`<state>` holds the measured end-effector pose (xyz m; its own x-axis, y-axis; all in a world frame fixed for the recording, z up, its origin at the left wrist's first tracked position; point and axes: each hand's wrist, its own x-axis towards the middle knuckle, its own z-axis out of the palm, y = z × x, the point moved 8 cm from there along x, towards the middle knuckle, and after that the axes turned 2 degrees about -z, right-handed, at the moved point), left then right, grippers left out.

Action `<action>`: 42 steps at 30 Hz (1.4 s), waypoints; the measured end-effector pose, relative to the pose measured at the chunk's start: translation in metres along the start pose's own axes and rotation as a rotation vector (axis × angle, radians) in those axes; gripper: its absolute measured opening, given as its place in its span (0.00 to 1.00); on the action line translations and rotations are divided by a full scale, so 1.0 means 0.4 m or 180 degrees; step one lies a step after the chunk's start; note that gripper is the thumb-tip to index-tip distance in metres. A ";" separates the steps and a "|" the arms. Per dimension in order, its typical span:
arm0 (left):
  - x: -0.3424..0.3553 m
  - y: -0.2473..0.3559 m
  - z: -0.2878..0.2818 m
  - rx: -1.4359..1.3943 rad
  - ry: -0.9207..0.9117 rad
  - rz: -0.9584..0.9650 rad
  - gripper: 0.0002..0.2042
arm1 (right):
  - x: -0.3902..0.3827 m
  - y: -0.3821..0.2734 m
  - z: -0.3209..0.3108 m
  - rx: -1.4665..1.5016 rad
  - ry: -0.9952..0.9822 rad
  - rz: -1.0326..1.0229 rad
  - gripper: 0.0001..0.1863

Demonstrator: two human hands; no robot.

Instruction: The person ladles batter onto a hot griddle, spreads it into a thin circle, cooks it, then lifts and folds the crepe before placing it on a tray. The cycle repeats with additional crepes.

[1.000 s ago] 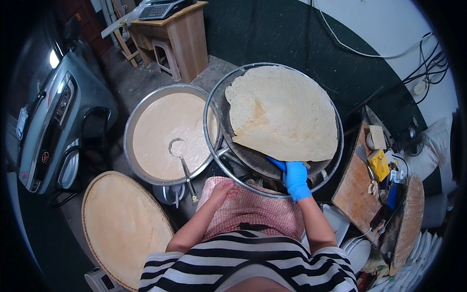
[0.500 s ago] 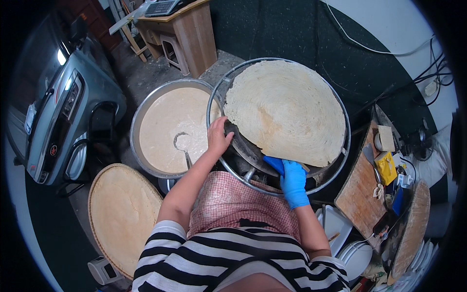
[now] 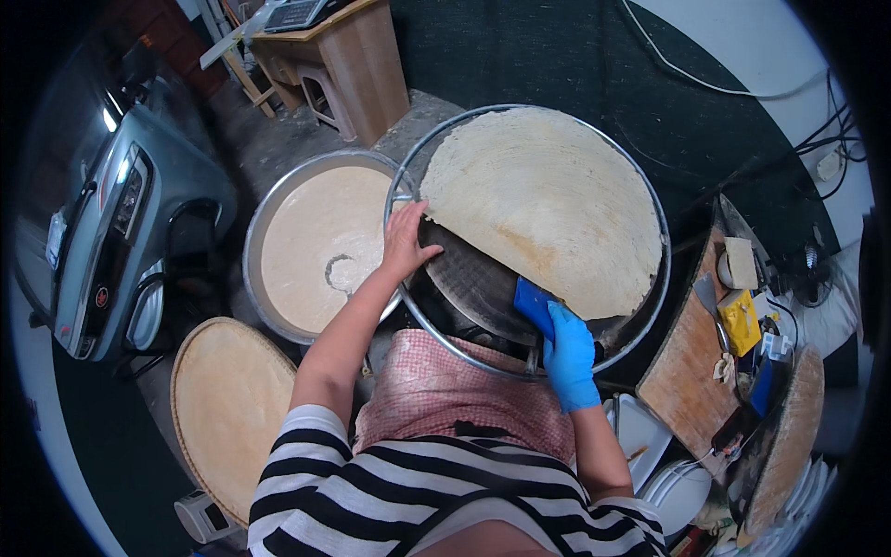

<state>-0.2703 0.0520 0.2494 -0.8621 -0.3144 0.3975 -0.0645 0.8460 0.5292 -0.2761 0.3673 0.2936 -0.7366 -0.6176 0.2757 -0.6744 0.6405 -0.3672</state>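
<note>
A large pale crepe (image 3: 548,204) covers most of a dark round griddle (image 3: 469,283), which sits inside a metal ring frame (image 3: 666,232). Along the near left side its edge runs nearly straight, baring a dark strip of griddle. My left hand (image 3: 405,243) is at the ring's left side with its fingertips by the crepe's left edge, thumb spread apart. Whether the fingertips touch the crepe I cannot tell. In a blue glove, my right hand (image 3: 569,357) grips a flat blue scraper (image 3: 534,304), which lies against the crepe's near edge.
Left of the griddle stands a wide metal basin (image 3: 255,265) of batter with a ladle (image 3: 340,271) in it. A round tray (image 3: 218,418) leans below that. At right is a worn wooden board (image 3: 682,357) with a spatula (image 3: 711,299). A vehicle (image 3: 139,223) stands far left.
The crepe's near edge has come further off the griddle, baring more dark surface. My left hand has shifted up slightly, and the scraper now shows more fully beside the edge.
</note>
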 end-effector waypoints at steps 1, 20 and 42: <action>0.012 0.005 0.010 0.0038 -0.0031 0.0180 0.35 | -0.008 0.000 -0.010 0.0004 0.0029 -0.0046 0.23; -0.098 0.426 -0.034 -0.0023 0.0180 0.1917 0.07 | -0.532 0.191 0.032 0.5367 0.0436 0.3348 0.20; -0.382 0.390 0.125 -0.0027 -0.0612 0.1660 0.17 | -0.711 0.230 0.218 0.6302 0.1544 0.3940 0.28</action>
<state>-0.1736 0.2534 0.2336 -0.8550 0.2300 0.4649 0.3987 0.8647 0.3054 -0.1244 0.5621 0.1041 -0.7480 -0.1470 -0.6473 0.5276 -0.7233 -0.4455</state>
